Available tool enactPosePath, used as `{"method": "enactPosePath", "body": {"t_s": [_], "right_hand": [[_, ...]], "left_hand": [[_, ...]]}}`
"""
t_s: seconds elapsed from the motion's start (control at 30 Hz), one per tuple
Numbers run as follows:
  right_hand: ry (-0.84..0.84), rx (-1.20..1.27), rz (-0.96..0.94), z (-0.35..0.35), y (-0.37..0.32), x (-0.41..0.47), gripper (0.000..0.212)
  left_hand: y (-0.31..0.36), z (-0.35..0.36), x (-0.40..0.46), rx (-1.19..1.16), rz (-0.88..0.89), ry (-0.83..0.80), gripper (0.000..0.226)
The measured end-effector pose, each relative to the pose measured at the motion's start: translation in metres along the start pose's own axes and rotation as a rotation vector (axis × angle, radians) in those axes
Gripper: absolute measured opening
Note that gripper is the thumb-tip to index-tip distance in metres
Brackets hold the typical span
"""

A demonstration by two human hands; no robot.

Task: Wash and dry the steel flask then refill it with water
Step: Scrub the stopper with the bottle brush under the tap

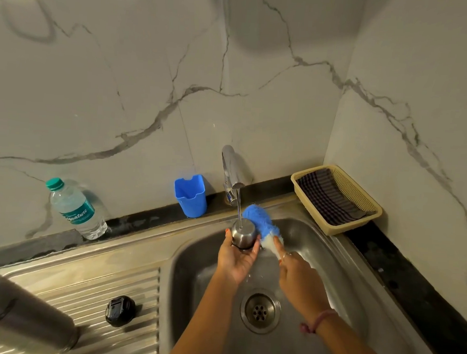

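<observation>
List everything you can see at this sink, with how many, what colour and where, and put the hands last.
Steel cup: one, silver, upside down under the tap stream, over the basin.
Sponge: one, blue and white, against the cup.
Flask: one, steel, on the drainboard, lower left.
Black lid: one, on the drainboard beside the flask.
Water bottle: one, clear with teal cap, on the counter at left.
Blue holder: one, behind the sink by the wall.
Tap: one, chrome, running.
Basket: one, beige, right counter, holding a dark striped cloth.
Sink: one, steel.
Left hand: grips the cup.
Right hand: holds the sponge.
</observation>
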State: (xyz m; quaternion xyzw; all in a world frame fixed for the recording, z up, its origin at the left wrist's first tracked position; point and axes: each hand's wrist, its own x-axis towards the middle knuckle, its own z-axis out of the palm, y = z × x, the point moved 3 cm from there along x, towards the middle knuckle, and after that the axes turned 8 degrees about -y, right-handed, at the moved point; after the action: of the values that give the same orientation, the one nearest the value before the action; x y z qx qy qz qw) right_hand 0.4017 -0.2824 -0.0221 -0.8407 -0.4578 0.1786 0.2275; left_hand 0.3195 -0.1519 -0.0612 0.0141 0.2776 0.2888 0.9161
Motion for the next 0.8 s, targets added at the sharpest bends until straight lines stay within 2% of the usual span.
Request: {"method": "enactPosePath", "body": {"t_s": [0.17,0.37,0.5,0.63,0.73,0.8], "right_hand": [[-0.035,0.027,-0.013,0.009,0.009,-0.017,0.065],[-0.030,0.020,0.009,-0.007,0.020,-0.009,0.068],[-0.017,-0.112,-0.051,-0.014,-0.005,-0.011,0.070],[0.006,-0.263,-0.006,-0.004,-0.007,-0.017,0.082],[-0.078,-0.177,0.046,0.004,-0.002,-0.016,0.074],[-0.072,-0.131,0.071,0.004,-0.008,-0.019,0.072]], "left_hand": [[0.017,0.000,-0.002,0.050,0.024,-0.009,0.054],[0.012,-0.004,-0.012,0.320,0.009,0.064,0.053],[0.009,-0.003,-0.011,0.278,0.038,0.066,0.051],[0.011,-0.004,-0.012,0.234,0.054,0.073,0.047],[0.012,-0.003,-0.013,0.182,0.084,0.048,0.045],[0.014,-0.001,-0.012,0.148,0.101,0.025,0.041]]}}
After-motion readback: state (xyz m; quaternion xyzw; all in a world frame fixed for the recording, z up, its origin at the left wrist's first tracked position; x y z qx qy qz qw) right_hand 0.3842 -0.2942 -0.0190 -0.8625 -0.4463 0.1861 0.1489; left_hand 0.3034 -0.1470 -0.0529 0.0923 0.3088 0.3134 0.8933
